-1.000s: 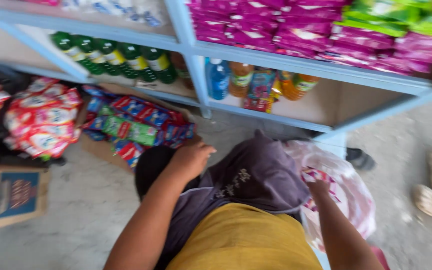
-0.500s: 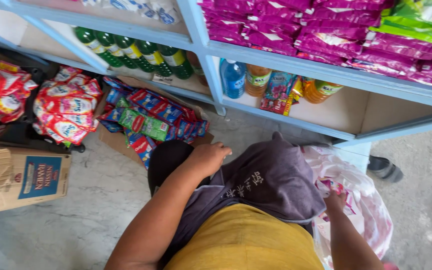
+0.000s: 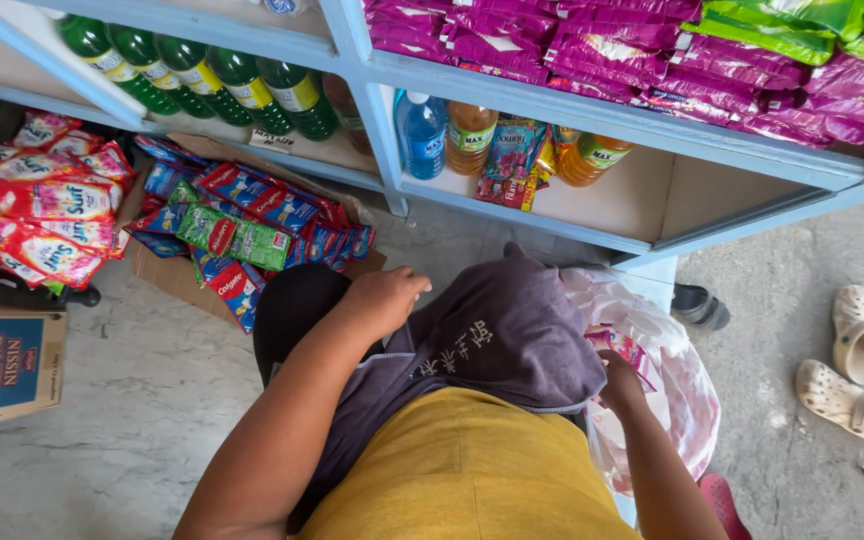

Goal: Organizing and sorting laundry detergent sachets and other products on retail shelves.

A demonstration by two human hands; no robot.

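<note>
Bare floor (image 3: 132, 400) lies open; packet carton (image 3: 242, 240) and shelf frame (image 3: 552, 100) crowd ahead.

Mustard-yellow top (image 3: 472, 470), purple-grey printed garment (image 3: 512, 340), bare forearms

Right hand (image 3: 620, 378) seemingly deeper in bag (image 3: 687, 380).

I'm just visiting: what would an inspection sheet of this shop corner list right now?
Surface: grey concrete floor, dusty.
Job's things: translucent plastic bag with a pink sachet strip at its mouth.
Clutter: toothpaste boxes, red detergent packs, cardboard carton, pale sandals.
Hands: left hand rests on the knee; right hand grips the strip.
Cables: nothing seen.
Surroundings: blue shelf with green bottles, magenta packets.
</note>
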